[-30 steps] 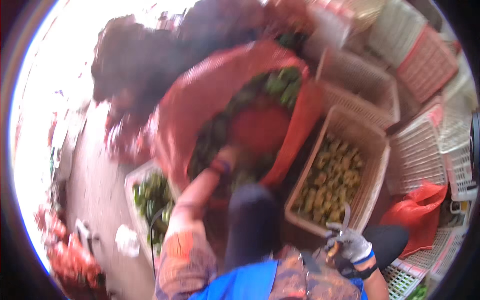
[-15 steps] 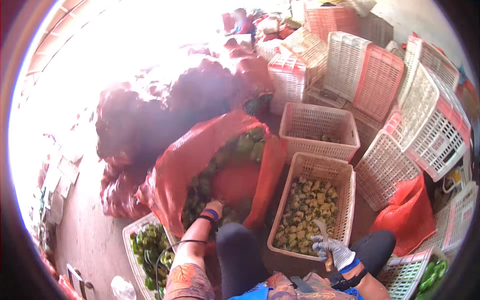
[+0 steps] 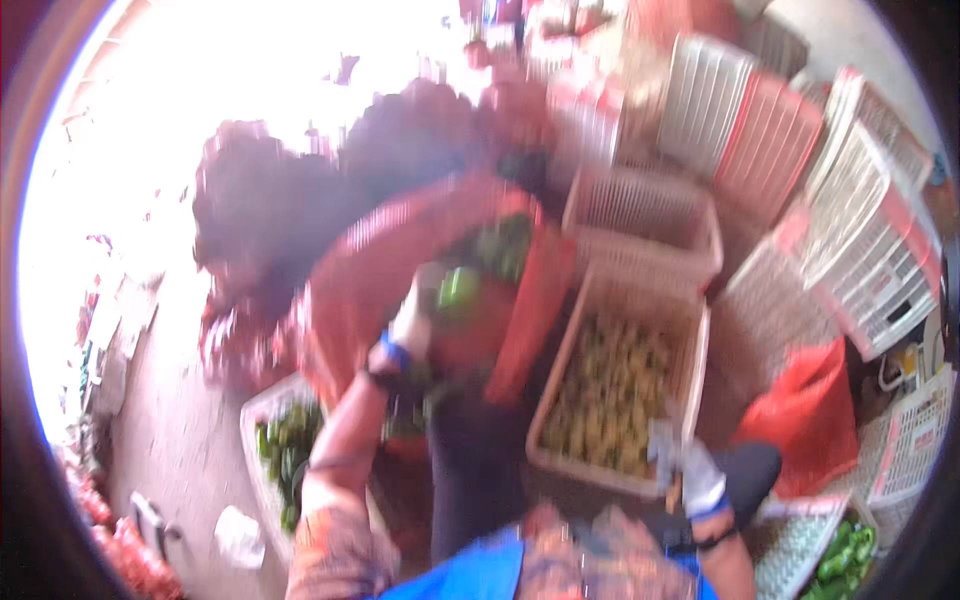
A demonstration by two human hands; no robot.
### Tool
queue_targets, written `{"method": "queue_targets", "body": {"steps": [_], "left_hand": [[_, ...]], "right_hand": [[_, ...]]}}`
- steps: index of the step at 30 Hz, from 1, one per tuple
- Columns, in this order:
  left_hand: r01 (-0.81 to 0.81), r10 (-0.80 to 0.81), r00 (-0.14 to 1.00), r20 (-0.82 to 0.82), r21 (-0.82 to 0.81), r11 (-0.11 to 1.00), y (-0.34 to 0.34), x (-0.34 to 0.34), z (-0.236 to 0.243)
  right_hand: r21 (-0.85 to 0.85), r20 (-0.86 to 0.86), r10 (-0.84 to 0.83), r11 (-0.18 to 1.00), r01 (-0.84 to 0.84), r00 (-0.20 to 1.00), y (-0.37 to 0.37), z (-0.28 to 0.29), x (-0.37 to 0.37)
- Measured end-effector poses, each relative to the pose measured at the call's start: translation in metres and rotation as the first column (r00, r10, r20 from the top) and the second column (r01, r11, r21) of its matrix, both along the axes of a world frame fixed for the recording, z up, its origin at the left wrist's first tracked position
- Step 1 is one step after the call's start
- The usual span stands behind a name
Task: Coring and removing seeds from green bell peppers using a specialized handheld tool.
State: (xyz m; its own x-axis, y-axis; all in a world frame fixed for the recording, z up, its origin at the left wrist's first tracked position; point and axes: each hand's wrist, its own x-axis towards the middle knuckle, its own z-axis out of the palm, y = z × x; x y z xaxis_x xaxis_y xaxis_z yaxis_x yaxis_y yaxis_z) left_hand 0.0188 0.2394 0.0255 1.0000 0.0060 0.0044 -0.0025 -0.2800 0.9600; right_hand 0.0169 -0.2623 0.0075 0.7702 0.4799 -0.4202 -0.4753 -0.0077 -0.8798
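My bare left hand reaches over the mouth of a red mesh sack. Its fingers close around a shiny green bell pepper, blurred by motion. More dark green peppers lie inside the sack. In a white-and-blue glove, my right hand grips a knife by its brown handle; the blade is smeared. That hand is beside the near right corner of a pale plastic crate, which holds many small yellowish-green pieces, apparently pepper cores.
Green peppers fill a white crate left of my knee; another crate of peppers stands at lower right. A pinkish crate sits beyond the cores. Stacked crates, a red sack and full dark-red sacks surround me.
My left hand has come up from deep in the sack and moved farther away, now with a green bell pepper. My right hand has shifted slightly right, still gripping the knife. The view is blurred.
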Motion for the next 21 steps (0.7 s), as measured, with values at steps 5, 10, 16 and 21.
{"method": "queue_targets", "body": {"steps": [5,10,16,21], "left_hand": [[-0.187,0.054,0.877,0.477,0.235,0.954,-0.096,-0.023,0.062],[-0.177,-0.028,0.743,0.669,0.236,0.955,-0.165,-0.005,0.038],[-0.264,0.030,0.726,0.687,0.238,0.935,-0.178,0.004,0.012],[-0.283,0.085,0.751,0.655,0.202,0.938,-0.163,0.008,0.012]], "right_hand": [[-0.105,0.843,0.103,0.994,-0.025,0.527,0.104,0.049,0.019],[-0.390,0.921,0.351,0.837,0.384,0.170,0.110,0.083,0.011],[-0.537,0.828,0.553,0.733,0.417,0.094,0.114,0.060,0.022],[-0.492,0.840,0.543,0.769,0.407,-0.010,0.118,0.010,0.052]]}}
